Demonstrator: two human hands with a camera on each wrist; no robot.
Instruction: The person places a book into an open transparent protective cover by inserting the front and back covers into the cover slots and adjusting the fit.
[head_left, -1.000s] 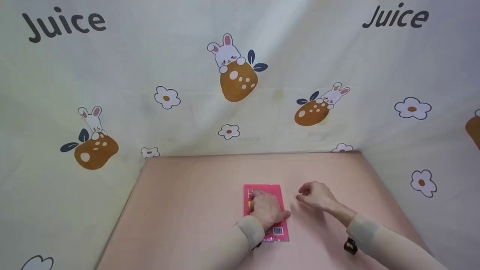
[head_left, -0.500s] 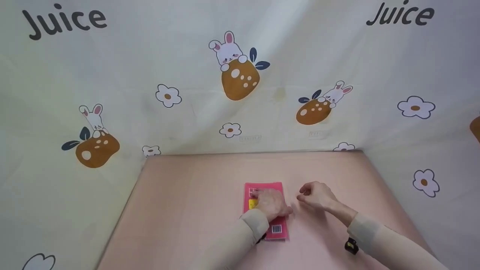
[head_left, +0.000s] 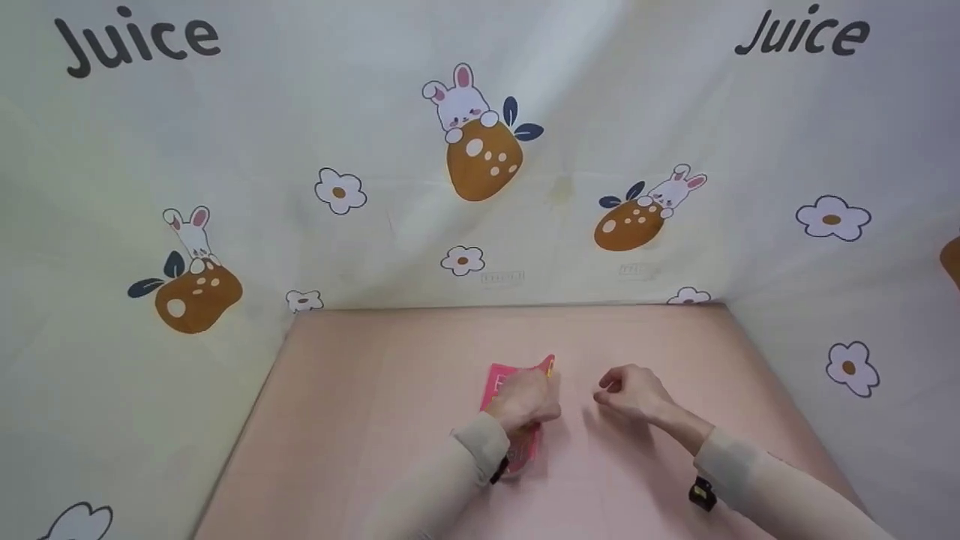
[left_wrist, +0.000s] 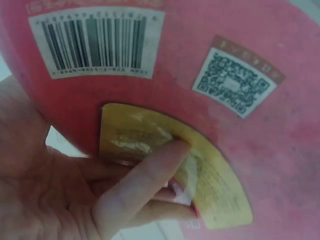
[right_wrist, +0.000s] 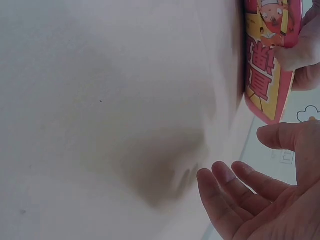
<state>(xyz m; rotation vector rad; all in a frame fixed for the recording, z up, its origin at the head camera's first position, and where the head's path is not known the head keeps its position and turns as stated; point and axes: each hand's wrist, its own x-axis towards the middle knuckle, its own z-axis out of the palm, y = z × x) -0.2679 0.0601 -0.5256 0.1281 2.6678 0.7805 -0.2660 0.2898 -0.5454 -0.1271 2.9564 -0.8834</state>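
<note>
A thin pink book (head_left: 499, 375) stands partly lifted and bent on the table, its right side raised. My left hand (head_left: 525, 399) grips it, curled over its middle and covering much of it. Up close in the left wrist view, thumb and fingers pinch the bowed pink cover (left_wrist: 280, 165) over a yellow panel (left_wrist: 220, 195), near a barcode (left_wrist: 95, 42) and a QR code (left_wrist: 235, 80). The right wrist view shows the book's yellow-and-red illustrated side (right_wrist: 265, 60). My right hand (head_left: 636, 391) hovers to the right of the book with loosely bent fingers, holding nothing.
The pink tabletop (head_left: 375, 405) spreads around both hands. A pale curtain (head_left: 360, 112) printed with rabbits, fruit, flowers and "Juice" closes off the back and sides. A small black device (head_left: 703, 493) hangs under the right sleeve.
The book lay flat with its barcode side up under my left hand; now its right side is raised and bent, and that hand grips it. My right hand has stayed in place.
</note>
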